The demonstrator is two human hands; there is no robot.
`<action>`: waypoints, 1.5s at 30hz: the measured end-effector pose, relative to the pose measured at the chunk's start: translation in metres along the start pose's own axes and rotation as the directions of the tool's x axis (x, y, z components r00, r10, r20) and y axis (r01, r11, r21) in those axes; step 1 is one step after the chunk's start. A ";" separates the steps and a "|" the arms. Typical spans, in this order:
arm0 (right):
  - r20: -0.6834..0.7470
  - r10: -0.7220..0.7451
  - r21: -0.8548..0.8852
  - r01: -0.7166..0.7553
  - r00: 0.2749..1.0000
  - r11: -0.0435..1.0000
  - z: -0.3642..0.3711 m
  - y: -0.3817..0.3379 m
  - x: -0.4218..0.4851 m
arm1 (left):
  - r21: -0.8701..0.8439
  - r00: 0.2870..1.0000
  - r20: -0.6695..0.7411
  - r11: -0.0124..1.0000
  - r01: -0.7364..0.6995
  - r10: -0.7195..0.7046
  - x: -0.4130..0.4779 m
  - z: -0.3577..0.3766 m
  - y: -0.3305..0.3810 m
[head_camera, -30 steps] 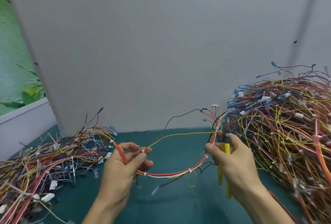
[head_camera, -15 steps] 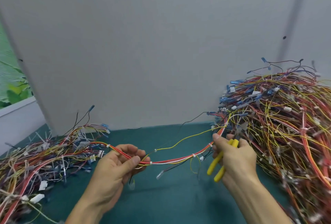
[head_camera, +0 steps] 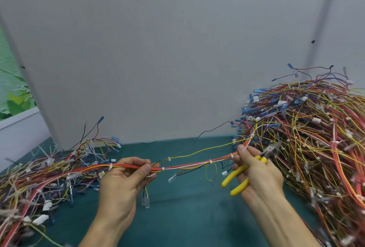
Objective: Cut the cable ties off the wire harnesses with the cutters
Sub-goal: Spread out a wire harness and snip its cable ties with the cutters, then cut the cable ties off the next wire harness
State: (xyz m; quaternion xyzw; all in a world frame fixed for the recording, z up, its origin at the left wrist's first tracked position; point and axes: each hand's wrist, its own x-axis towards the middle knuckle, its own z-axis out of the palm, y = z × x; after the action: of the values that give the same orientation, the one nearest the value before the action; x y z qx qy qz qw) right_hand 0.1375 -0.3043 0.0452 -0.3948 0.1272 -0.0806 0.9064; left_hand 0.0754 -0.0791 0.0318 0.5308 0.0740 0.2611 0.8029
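Head view, left to right: a low pile of harnesses [head_camera: 39,177] lies in the lower left of the frame on the green surface [head_camera: 187,217]. Just right of it, the left hand [head_camera: 126,185] pinches the harness [head_camera: 187,165] between thumb and curled fingers [head_camera: 145,170]. This red, white and yellow bundle stretches above the surface across the lower middle. White cable ties show along it, one [head_camera: 163,168] just beside the left thumb and another [head_camera: 211,161] nearer the right hand [head_camera: 256,173]. That hand pinches the harness's far end with its upper fingertips while its other fingers curl round the yellow handles of the cutters [head_camera: 245,175]. The tool's nose points up and right, away from the bundle. A tall heap of harnesses [head_camera: 316,128] fills the right of the frame.

The step looks like lining up a tie for cutting. Next, the right hand probably needs to let go of the wire, swing the cutters' nose onto a tie, and snip the plastic without nicking the insulation.
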 end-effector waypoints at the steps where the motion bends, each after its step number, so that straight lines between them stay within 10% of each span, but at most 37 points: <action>1: 0.000 -0.006 0.000 0.006 1.000 1.000 0.000 -0.001 0.000 | 0.008 1.000 0.005 1.000 0.013 -0.013 0.000 -0.001 0.000; 10: 0.143 -0.201 -0.184 0.225 0.969 0.957 -0.001 0.001 0.000 | -0.034 0.953 0.020 0.952 0.304 -0.303 0.000 -0.003 0.004; 23: 0.363 -0.378 -0.404 0.510 0.852 0.759 -0.002 0.000 -0.006 | 0.373 0.962 -0.024 0.891 0.260 -0.271 -0.009 0.002 -0.006; 37: 0.445 -0.477 -0.508 0.652 0.758 0.563 -0.002 0.003 -0.010 | 0.985 0.983 -0.042 0.160 0.071 -0.181 0.000 -0.031 -0.022; 45: 0.376 -0.596 -0.395 0.705 0.709 0.590 0.003 -0.019 -0.016 | 0.991 0.998 -0.003 0.131 0.012 -0.070 -0.002 -0.034 -0.020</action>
State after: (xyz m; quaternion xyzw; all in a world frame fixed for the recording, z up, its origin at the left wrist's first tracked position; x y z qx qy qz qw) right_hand 0.1224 -0.3109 0.0633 -0.6450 -0.1034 -0.3302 0.6814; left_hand 0.0677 -0.0588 -0.0009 0.9315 0.2243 0.1140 0.2627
